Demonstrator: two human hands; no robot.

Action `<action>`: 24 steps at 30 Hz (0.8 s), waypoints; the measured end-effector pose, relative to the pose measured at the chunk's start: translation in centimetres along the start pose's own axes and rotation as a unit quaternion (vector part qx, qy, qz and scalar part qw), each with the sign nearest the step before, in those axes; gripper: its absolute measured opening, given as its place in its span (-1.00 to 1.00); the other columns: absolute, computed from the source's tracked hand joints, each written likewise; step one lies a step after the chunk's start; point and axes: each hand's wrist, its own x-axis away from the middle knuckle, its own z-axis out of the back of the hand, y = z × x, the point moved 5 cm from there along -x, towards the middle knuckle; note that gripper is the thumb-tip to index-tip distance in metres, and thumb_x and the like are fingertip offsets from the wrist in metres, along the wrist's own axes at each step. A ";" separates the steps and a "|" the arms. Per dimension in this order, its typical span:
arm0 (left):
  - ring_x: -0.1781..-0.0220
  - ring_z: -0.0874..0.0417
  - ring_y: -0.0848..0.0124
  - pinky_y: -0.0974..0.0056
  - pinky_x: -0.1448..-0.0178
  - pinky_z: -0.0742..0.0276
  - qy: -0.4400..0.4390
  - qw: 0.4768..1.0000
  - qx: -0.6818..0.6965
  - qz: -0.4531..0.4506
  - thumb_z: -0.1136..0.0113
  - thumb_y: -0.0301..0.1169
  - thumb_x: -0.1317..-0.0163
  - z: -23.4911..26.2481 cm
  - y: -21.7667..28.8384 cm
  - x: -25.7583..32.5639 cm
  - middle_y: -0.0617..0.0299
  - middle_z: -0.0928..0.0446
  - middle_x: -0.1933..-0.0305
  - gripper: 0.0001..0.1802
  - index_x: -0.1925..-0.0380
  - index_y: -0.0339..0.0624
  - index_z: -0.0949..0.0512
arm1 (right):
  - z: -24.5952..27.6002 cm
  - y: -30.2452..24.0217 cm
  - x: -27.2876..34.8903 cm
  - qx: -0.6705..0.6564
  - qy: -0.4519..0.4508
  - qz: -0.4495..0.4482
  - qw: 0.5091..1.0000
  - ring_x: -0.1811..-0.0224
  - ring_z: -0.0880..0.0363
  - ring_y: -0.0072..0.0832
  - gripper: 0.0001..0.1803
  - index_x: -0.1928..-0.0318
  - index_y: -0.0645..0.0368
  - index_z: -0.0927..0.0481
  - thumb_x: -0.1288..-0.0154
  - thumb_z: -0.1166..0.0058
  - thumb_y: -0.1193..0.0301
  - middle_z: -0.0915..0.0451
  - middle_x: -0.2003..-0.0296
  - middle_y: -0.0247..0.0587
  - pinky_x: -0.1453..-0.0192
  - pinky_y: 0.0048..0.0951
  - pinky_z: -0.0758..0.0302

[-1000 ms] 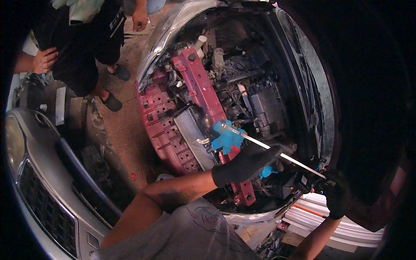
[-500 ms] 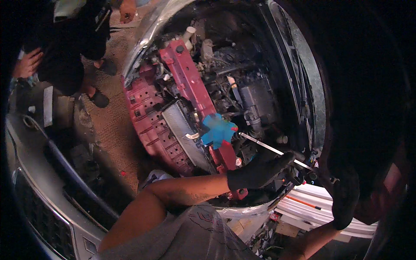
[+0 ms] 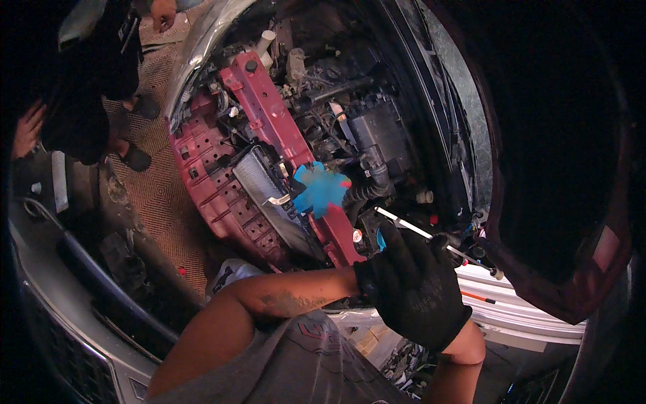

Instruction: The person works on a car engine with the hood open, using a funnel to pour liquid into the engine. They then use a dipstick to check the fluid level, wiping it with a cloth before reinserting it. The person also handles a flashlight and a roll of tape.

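My left forearm reaches across the front of an open engine bay. My gloved left hand (image 3: 366,277) is mostly hidden behind my right one; a dark fingertip lies across a slim pale metal rod (image 3: 407,223), and the grip seems closed on it. The rod slants down to the right, towards the bay's near corner. Over the left hand lies my right hand (image 3: 420,289) in a black glove, back upward, fingers stretched forward and somewhat apart. A small blue piece (image 3: 381,238) shows beside its fingertips; I cannot tell what it is.
A blue cloth-like piece (image 3: 321,188) lies on the red crossbar (image 3: 269,111), beside the radiator (image 3: 266,188). The raised hood (image 3: 565,289) fills the right side. Another person (image 3: 74,101) stands at the upper left. Another car's front (image 3: 74,269) lies at the lower left.
My right hand has moved left from the hood's edge to over my left hand. The view has shifted, so the engine bay appears further left.
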 end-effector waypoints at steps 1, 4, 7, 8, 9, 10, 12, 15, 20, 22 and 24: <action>0.04 -0.56 0.53 0.32 -0.02 -0.52 0.001 1.000 -0.005 -0.002 0.06 -0.25 -0.56 0.1 0.2 0.0 0.22 -0.61 0.04 -0.64 -0.15 -0.23 -0.53 | 0.1 -0.2 -0.5 0.000 -0.006 0.014 1.000 -0.09 -0.53 -0.09 -0.67 0.03 0.17 -0.61 -0.19 -0.24 0.37 -0.49 -0.20 0.02 -0.08 -0.06 -0.49; 0.02 -0.56 0.53 0.32 -0.04 -0.52 0.002 1.000 -0.004 0.000 0.06 -0.25 -0.56 -0.2 -0.1 0.1 0.22 -0.61 0.02 -0.64 -0.15 -0.22 -0.54 | -0.4 -1.0 -1.8 0.011 -0.032 0.024 0.999 -0.09 -0.52 -0.06 -0.68 0.06 0.18 -0.61 -0.19 -0.22 0.34 -0.45 -0.23 0.05 -0.07 -0.01 -0.48; -0.01 -0.56 0.52 0.32 -0.06 -0.51 0.012 1.000 -0.009 -0.003 0.06 -0.25 -0.56 -0.2 0.3 0.3 0.22 -0.60 -0.01 -0.64 -0.15 -0.22 -0.54 | -1.4 -1.0 -2.3 0.008 -0.047 0.029 0.998 -0.09 -0.50 -0.03 -0.68 0.05 0.18 -0.59 -0.22 -0.18 0.30 -0.39 -0.29 0.08 -0.03 0.02 -0.46; -0.01 -0.56 0.52 0.32 -0.06 -0.51 0.020 1.000 -0.013 -0.008 0.06 -0.25 -0.56 -0.1 0.6 0.4 0.22 -0.60 -0.01 -0.64 -0.15 -0.22 -0.54 | -1.6 -0.8 -2.2 0.004 -0.051 0.033 0.998 -0.08 -0.49 -0.03 -0.67 0.04 0.18 -0.58 -0.25 -0.16 0.28 -0.35 -0.31 0.10 0.00 0.02 -0.45; -0.02 -0.56 0.51 0.32 -0.07 -0.51 0.026 0.999 -0.017 -0.012 0.06 -0.25 -0.56 -0.1 0.8 0.5 0.21 -0.60 -0.02 -0.64 -0.15 -0.22 -0.54 | -1.9 -0.6 -2.1 0.001 -0.056 0.036 0.998 -0.07 -0.48 -0.03 -0.67 0.02 0.18 -0.56 -0.28 -0.13 0.26 -0.31 -0.34 0.11 0.03 0.02 -0.44; -0.03 -0.56 0.51 0.32 -0.08 -0.51 0.036 0.999 -0.024 -0.018 0.06 -0.25 -0.56 0.0 1.3 0.5 0.21 -0.60 -0.03 -0.64 -0.15 -0.22 -0.54 | -2.0 -0.4 -2.2 0.002 -0.052 0.038 0.998 -0.08 -0.48 -0.03 -0.67 0.03 0.18 -0.57 -0.27 -0.14 0.26 -0.32 -0.34 0.10 0.03 0.02 -0.45; -0.04 -0.55 0.51 0.32 -0.09 -0.51 0.054 0.998 -0.033 -0.031 0.06 -0.25 -0.56 0.0 1.9 0.6 0.21 -0.60 -0.04 -0.64 -0.15 -0.22 -0.54 | -2.2 -0.2 -2.4 0.005 -0.046 0.036 0.998 -0.08 -0.48 -0.03 -0.67 0.04 0.18 -0.57 -0.26 -0.15 0.26 -0.34 -0.32 0.09 0.02 0.01 -0.45; -0.07 -0.55 0.50 0.32 -0.11 -0.51 0.072 0.996 -0.044 -0.041 0.07 -0.25 -0.56 -0.3 2.5 0.9 0.21 -0.60 -0.07 -0.63 -0.16 -0.22 -0.54 | -2.1 -0.3 -2.4 -0.005 -0.030 0.028 0.999 -0.06 -0.50 0.00 -0.65 0.04 0.18 -0.57 -0.22 -0.19 0.28 -0.35 -0.32 0.07 0.00 -0.01 -0.46; -0.11 -0.55 0.49 0.32 -0.14 -0.50 0.116 0.987 -0.079 -0.079 0.07 -0.25 -0.56 0.2 4.7 1.1 0.20 -0.59 -0.11 -0.63 -0.16 -0.22 -0.54 | 0.7 0.8 -0.8 -0.093 0.018 0.048 0.994 0.00 -0.56 0.01 -0.68 0.06 0.20 -0.62 -0.16 -0.20 0.37 -0.49 -0.19 0.10 -0.04 -0.06 -0.48; -0.12 -0.55 0.49 0.32 -0.16 -0.50 0.141 0.980 -0.103 -0.097 0.07 -0.25 -0.56 0.7 5.5 1.3 0.20 -0.59 -0.12 -0.63 -0.16 -0.22 -0.54 | 1.3 2.3 0.8 -0.093 0.050 -0.006 0.994 -0.08 -0.56 -0.04 -0.62 -0.01 0.17 -0.62 -0.13 -0.24 0.43 -0.53 -0.17 0.03 -0.12 -0.08 -0.48; -0.14 -0.55 0.48 0.32 -0.17 -0.50 0.173 0.966 -0.146 -0.122 0.07 -0.25 -0.56 1.2 5.8 1.3 0.20 -0.59 -0.14 -0.63 -0.16 -0.22 -0.54 | 1.6 4.7 2.6 -0.033 0.100 -0.056 0.993 -0.17 -0.54 -0.12 -0.52 -0.11 0.14 -0.61 -0.11 -0.27 0.50 -0.59 -0.12 -0.07 -0.20 -0.13 -0.47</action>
